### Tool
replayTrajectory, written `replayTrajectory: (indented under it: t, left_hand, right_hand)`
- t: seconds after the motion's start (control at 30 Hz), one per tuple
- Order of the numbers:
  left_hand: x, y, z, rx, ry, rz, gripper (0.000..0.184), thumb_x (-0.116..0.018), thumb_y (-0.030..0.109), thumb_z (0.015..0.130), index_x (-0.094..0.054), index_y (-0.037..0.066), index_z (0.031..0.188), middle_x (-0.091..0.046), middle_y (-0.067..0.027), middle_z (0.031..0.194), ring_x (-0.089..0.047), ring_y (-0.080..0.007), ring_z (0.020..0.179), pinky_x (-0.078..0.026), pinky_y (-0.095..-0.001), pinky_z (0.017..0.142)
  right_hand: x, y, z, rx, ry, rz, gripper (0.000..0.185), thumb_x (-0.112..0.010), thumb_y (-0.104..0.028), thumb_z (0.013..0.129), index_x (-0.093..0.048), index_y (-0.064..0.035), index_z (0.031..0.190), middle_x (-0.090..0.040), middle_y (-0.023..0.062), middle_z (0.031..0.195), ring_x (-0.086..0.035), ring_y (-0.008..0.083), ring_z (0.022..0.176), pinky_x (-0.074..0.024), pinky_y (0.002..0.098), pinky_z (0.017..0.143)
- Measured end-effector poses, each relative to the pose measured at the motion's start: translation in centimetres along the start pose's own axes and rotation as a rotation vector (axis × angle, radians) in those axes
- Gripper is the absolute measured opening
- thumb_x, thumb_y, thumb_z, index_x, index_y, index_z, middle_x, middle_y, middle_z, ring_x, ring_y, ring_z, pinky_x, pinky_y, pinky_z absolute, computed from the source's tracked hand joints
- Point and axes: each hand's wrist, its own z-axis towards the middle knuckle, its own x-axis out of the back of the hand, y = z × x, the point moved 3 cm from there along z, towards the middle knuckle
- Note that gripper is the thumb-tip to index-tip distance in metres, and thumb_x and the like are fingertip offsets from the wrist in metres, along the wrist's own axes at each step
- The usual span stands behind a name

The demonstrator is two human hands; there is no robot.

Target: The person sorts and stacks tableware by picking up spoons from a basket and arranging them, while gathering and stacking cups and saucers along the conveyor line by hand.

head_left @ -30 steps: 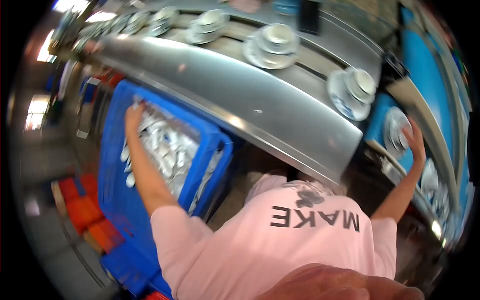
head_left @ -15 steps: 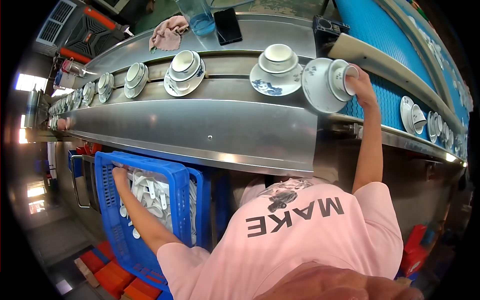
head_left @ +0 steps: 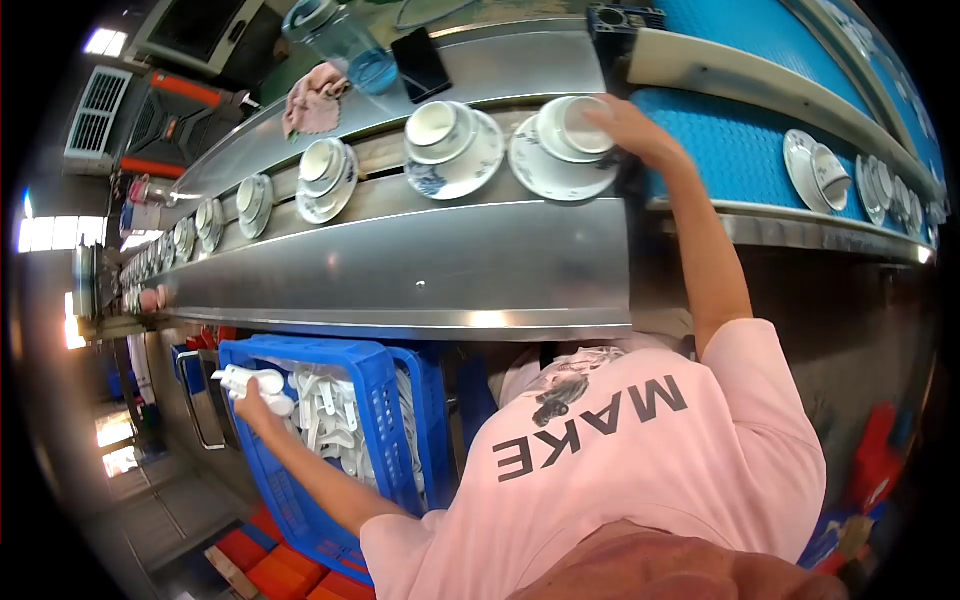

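My left hand [head_left: 258,405] is closed around several white spoons [head_left: 240,380] at the far side of a blue crate [head_left: 385,400], which holds more white spoons [head_left: 328,415]. At the right end of the metal line, my right hand [head_left: 625,130] has its fingers on the rim of a white cup [head_left: 588,125]. That cup sits in a bowl on a patterned saucer [head_left: 560,178]. Just left of it stands another stack of cup, bowl and saucer [head_left: 455,170]; the two stacks are close together.
More stacks [head_left: 325,180] run leftward along the line. Behind them lie a pink cloth [head_left: 314,100], a water bottle [head_left: 368,68] and a black phone [head_left: 421,64]. A blue belt [head_left: 715,135] on the right carries tilted dish stacks [head_left: 805,165]. A metal ledge [head_left: 400,265] lies before me.
My right hand has brought a dish stack from the blue belt leftward onto the metal line. My left hand has risen from among the spoons with several in it. The view has shifted.
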Motion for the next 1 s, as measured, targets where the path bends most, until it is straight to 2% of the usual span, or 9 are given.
replayTrajectory:
  t: [0.03,0.17,0.3,0.4,0.47,0.6,0.7,0.8,1.0]
  left_hand:
    - [0.2,0.3,0.1,-0.014,-0.027,-0.039,0.034,-0.064,0.008,0.073,-0.056,-0.009,0.101,-0.060,-0.0134,0.091,-0.060,-0.0216,0.074,-0.049,-0.0344,0.064]
    - [-2.6,6.3,-2.7,0.031,-0.244,-0.159,0.040,-0.062,0.009,0.076,-0.050,-0.007,0.111,-0.059,-0.0132,0.096,-0.059,-0.0218,0.080,-0.049,-0.0338,0.070]
    - [-10.4,14.6,-8.8,-0.215,-0.559,-0.076,0.038,-0.061,0.008,0.076,-0.050,-0.007,0.109,-0.059,-0.0129,0.094,-0.059,-0.0201,0.080,-0.049,-0.0313,0.070]
    - [-17.4,19.4,-13.1,-0.216,-0.791,0.008,0.028,-0.065,0.015,0.074,-0.059,-0.003,0.095,-0.061,-0.0090,0.084,-0.058,-0.0156,0.070,-0.046,-0.0290,0.060]
    - [-22.3,19.2,-12.3,-0.286,-1.001,0.044,0.034,-0.066,0.023,0.072,-0.059,-0.002,0.093,-0.061,-0.0087,0.081,-0.058,-0.0152,0.069,-0.045,-0.0291,0.060]
    - [-31.3,14.9,-9.6,-0.209,-0.927,0.138,0.032,-0.067,0.013,0.064,-0.060,-0.004,0.091,-0.062,-0.0101,0.080,-0.059,-0.0173,0.069,-0.046,-0.0322,0.061]
    - [-34.0,12.2,-9.9,0.061,-0.936,-0.125,0.030,-0.067,0.005,0.066,-0.058,-0.004,0.093,-0.062,-0.0120,0.085,-0.062,-0.0216,0.071,-0.050,-0.0320,0.063]
    - [-32.6,13.2,-11.7,0.279,-0.907,-0.243,0.026,-0.064,0.008,0.071,-0.055,-0.007,0.090,-0.062,-0.0180,0.082,-0.063,-0.0258,0.064,-0.053,-0.0363,0.055]
    - [-29.7,14.5,-12.4,0.078,-0.783,-0.078,0.015,-0.059,0.007,0.067,-0.057,-0.003,0.078,-0.056,-0.0093,0.060,-0.056,-0.0174,0.048,-0.047,-0.0292,0.046]
  right_hand:
    - [-0.2,0.4,-0.1,-0.016,-0.003,-0.034,0.056,-0.050,-0.038,0.086,-0.038,-0.0020,0.127,-0.049,0.0166,0.120,-0.046,0.0237,0.108,-0.0353,0.0313,0.092]
    - [1.9,0.8,-1.3,0.146,-0.055,-0.133,0.044,-0.056,-0.027,0.084,-0.047,-0.0012,0.117,-0.059,0.0167,0.102,-0.055,0.0241,0.091,-0.0426,0.0328,0.080]
    - [8.0,1.0,-5.2,0.310,0.425,-0.234,0.035,-0.056,-0.009,0.076,-0.054,-0.0041,0.111,-0.060,0.0146,0.099,-0.059,0.0253,0.087,-0.0459,0.0328,0.077]
    - [14.8,1.6,-9.1,0.594,0.641,-0.754,0.040,-0.045,0.007,0.068,-0.058,-0.0049,0.104,-0.058,0.0157,0.104,-0.054,0.0297,0.099,-0.0407,0.0375,0.089]
    - [18.0,2.2,-12.0,0.343,0.761,-0.979,0.046,-0.038,0.011,0.072,-0.058,-0.0072,0.108,-0.056,0.0152,0.110,-0.049,0.0298,0.107,-0.0359,0.0368,0.095]
    - [24.7,8.4,-15.7,-0.248,0.628,-1.228,0.043,-0.044,0.007,0.076,-0.057,-0.0128,0.112,-0.048,0.0126,0.123,-0.046,0.0292,0.113,-0.0345,0.0361,0.098]
    - [26.7,11.8,-16.7,-0.020,0.606,-0.947,0.034,-0.043,0.002,0.079,-0.057,-0.0075,0.108,-0.052,0.0131,0.117,-0.051,0.0302,0.106,-0.0377,0.0354,0.092]
    - [28.2,13.6,-15.4,-0.083,0.738,-0.742,0.030,-0.047,-0.008,0.081,-0.057,-0.0068,0.109,-0.057,0.0151,0.109,-0.055,0.0303,0.100,-0.0401,0.0349,0.088]
    - [31.4,18.9,-12.6,-0.258,0.626,-0.677,0.035,-0.052,-0.016,0.075,-0.058,-0.0025,0.106,-0.060,0.0175,0.100,-0.057,0.0303,0.092,-0.0417,0.0345,0.082]
